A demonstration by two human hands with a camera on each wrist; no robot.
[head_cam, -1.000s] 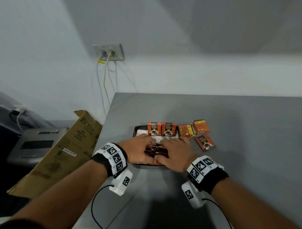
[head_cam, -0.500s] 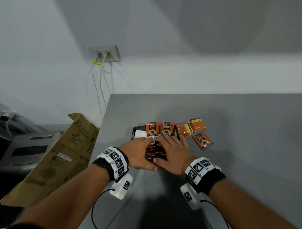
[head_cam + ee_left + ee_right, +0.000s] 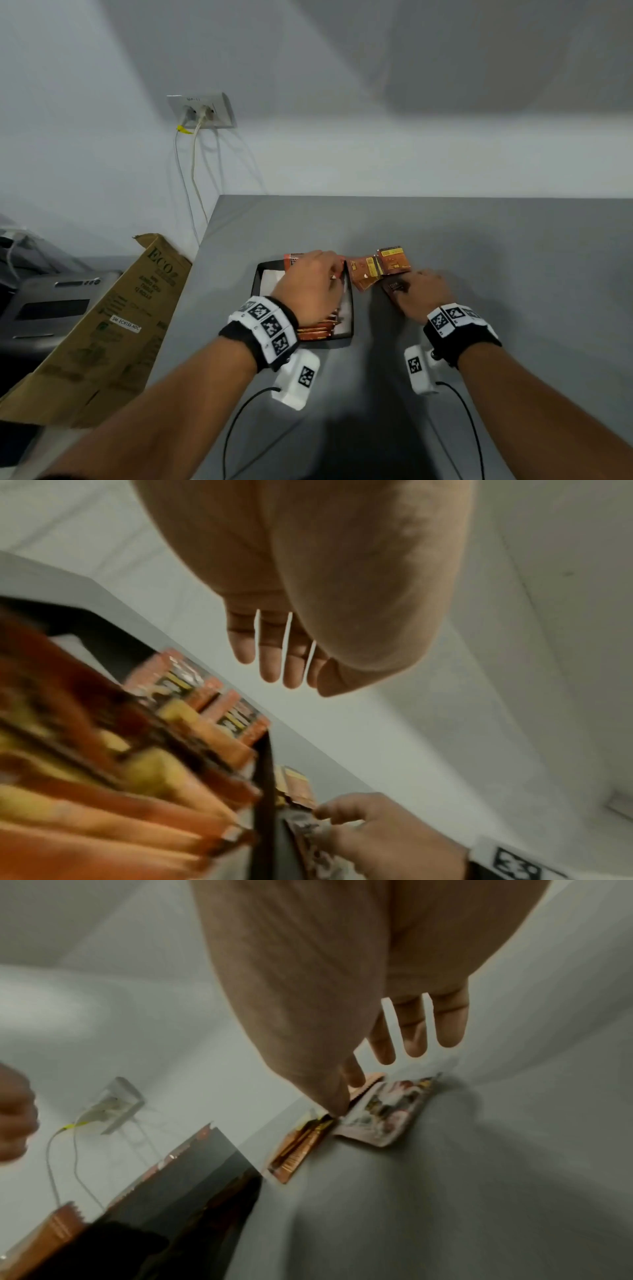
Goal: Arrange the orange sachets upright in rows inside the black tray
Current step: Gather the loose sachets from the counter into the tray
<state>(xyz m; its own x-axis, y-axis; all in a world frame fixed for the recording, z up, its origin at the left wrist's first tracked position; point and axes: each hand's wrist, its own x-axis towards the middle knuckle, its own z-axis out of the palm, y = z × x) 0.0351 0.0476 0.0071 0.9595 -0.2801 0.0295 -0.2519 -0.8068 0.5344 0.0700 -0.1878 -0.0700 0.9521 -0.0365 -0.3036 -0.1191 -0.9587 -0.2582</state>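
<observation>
Orange sachets (image 3: 317,331) — head view: several lie packed in the near part of the black tray (image 3: 350,310), more stand at its far wall, mostly hidden by the left hand (image 3: 310,286), which hovers over the tray with fingers bent toward the far row; whether they hold anything cannot be told from here. Three loose sachets (image 3: 380,269) lie flat on the grey worktop (image 3: 496,257) just right of the tray. Right hand (image 3: 423,294) rests on the nearest, dark-faced sachet (image 3: 394,286). Step in hand, prob.: fetching the next loose sachet while the left steadies the row.

Left wrist view: left fingers (image 3: 270,664) straight, close together, nothing in them. Below, blurred sachets fill the tray; two stand at the far wall (image 3: 205,696). Right hand (image 3: 387,837) at lower edge, fingertips on a sachet outside the tray wall.

Right wrist view: right fingers (image 3: 414,1031) extended, slightly apart; the index tip touches the sachet's far edge (image 3: 383,1110) — not yet gripped. A second loose sachet (image 3: 298,1150) lies between it and the tray (image 3: 212,1172).

Next move calls for a pinch under a flat edge, lift, then upright insertion; the neighbouring flat sachet and tray wall crowd the approach. Off the worktop: cardboard box (image 3: 113,329), wall socket w/ cables (image 3: 202,111).
</observation>
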